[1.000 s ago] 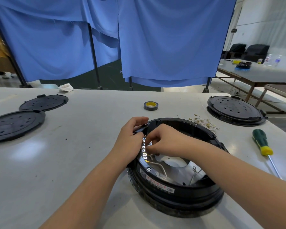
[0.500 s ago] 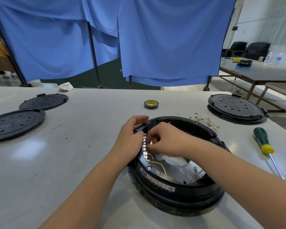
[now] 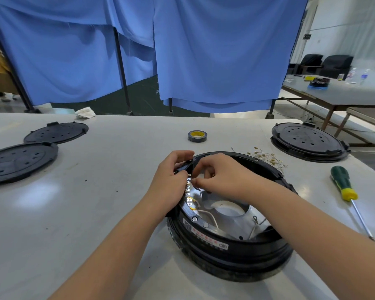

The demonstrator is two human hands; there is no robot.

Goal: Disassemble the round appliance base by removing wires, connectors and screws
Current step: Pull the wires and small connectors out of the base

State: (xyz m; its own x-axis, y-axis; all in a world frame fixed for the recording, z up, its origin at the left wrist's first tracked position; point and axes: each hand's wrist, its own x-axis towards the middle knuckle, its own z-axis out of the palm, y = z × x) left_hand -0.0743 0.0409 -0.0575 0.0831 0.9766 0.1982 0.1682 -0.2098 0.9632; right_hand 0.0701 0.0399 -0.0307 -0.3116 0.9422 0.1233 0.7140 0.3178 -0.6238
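The round black appliance base [image 3: 230,254] lies open side up on the white table [image 3: 95,213], just right of centre. Inside it are a silver metal shell, white wires [image 3: 210,217] and a row of metal terminals [image 3: 188,191] along the left inner rim. My left hand [image 3: 171,180] grips the base's left rim from outside, fingers curled over the edge. My right hand [image 3: 221,178] reaches inside and pinches a small connector at the terminal row; its fingertips hide the connector itself. A pile of removed wires with terminals [image 3: 266,158] lies behind the base.
A green and yellow screwdriver [image 3: 344,187] lies to the right. A tape roll [image 3: 197,136] sits behind the base. Another black round base [image 3: 310,141] stands at the back right; two flat black covers [image 3: 20,159] lie on the left. Blue curtains hang behind the table.
Both hands stay at the left rim. The right hand's fingers have shifted slightly along the terminal row; the base has not moved.
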